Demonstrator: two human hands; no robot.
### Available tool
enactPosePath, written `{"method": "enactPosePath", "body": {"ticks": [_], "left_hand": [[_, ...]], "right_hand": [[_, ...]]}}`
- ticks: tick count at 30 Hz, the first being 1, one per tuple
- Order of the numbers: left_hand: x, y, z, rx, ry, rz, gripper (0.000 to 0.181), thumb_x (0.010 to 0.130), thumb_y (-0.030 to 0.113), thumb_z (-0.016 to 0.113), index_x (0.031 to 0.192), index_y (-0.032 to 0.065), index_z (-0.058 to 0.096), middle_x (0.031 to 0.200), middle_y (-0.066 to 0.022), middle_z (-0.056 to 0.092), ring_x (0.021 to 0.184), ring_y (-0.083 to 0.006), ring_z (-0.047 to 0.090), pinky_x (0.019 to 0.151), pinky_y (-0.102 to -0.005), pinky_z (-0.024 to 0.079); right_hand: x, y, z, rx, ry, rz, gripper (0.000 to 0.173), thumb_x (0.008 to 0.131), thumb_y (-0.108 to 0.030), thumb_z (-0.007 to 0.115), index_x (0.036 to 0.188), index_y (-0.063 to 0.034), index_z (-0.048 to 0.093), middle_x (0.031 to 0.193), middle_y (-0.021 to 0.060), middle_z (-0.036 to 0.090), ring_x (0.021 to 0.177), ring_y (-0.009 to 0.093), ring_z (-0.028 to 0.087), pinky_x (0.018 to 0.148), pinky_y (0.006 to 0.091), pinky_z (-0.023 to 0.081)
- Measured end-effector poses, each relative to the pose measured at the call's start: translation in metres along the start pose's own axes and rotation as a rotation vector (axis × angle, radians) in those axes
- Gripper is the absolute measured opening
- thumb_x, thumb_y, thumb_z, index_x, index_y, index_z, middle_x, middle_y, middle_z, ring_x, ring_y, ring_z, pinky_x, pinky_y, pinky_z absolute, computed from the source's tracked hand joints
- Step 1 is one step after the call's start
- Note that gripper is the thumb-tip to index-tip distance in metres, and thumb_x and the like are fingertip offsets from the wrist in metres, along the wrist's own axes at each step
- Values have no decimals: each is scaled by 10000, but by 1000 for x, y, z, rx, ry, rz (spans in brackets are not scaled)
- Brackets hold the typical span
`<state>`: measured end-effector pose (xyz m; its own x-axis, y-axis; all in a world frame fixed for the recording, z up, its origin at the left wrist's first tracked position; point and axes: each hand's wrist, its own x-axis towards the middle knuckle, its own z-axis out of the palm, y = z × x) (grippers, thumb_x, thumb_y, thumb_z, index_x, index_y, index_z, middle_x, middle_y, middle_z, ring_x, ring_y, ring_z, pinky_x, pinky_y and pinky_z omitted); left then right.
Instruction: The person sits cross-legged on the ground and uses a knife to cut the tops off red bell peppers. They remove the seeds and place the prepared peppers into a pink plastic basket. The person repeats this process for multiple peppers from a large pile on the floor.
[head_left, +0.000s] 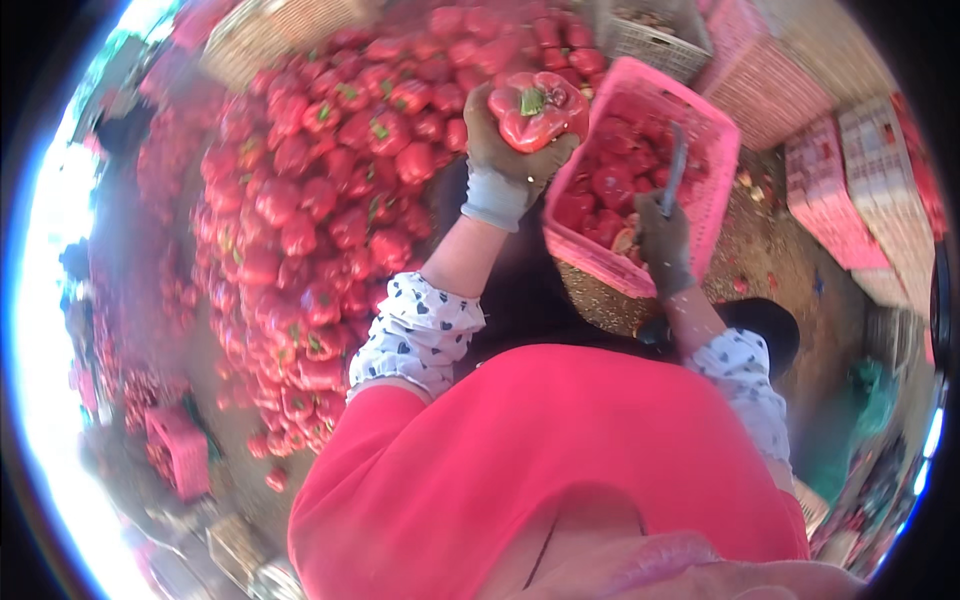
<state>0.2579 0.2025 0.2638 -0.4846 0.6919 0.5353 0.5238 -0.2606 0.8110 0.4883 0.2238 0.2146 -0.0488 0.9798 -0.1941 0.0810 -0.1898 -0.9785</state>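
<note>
My left hand (510, 154), in a soiled work glove with a pale cuff, holds a whole red bell pepper (540, 112) with its green stem end facing up. Over the near right part of a pink plastic crate (637, 274), my gloved right hand (664, 236) grips a knife (677, 169) whose blade points away from me. Beside that hand, partly covered by it, is a cut pepper piece (624, 240) with a pale inside. Red peppers and pieces (613, 184) lie in the crate.
A large heap of red bell peppers (322, 195) spreads on the floor to my left. Stacked pink crates (765, 90) and pale crates (874, 180) stand at the right. A grey crate (652, 45) sits beyond the pink one. Scraps and seeds litter the floor (780, 247).
</note>
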Motion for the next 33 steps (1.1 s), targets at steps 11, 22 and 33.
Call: {"method": "enactPosePath", "body": {"ticks": [11,22,33], "left_hand": [[-66,19,152,-83,-524,-205,1044,553,269,927,1360,-37,339,1266,-164,506,1143,-236,538,952,-345,486],[-54,-38,179,-495,-1035,-525,934,631,102,901,1384,60,349,1244,-73,541,1141,-180,547,950,-332,505],[-71,-28,191,-766,-773,-830,682,748,228,839,1298,60,470,1203,-75,593,1107,-219,596,933,-378,523]], "right_hand": [[15,82,-57,-44,84,23,218,892,-228,648,914,-12,642,695,45,606,641,110,549,596,299,455],[8,104,-53,159,46,397,183,880,-202,619,816,-35,582,663,-2,535,574,97,508,505,288,407],[23,125,-23,129,141,264,223,887,-254,623,804,-54,570,604,30,544,488,118,512,445,297,408]]}}
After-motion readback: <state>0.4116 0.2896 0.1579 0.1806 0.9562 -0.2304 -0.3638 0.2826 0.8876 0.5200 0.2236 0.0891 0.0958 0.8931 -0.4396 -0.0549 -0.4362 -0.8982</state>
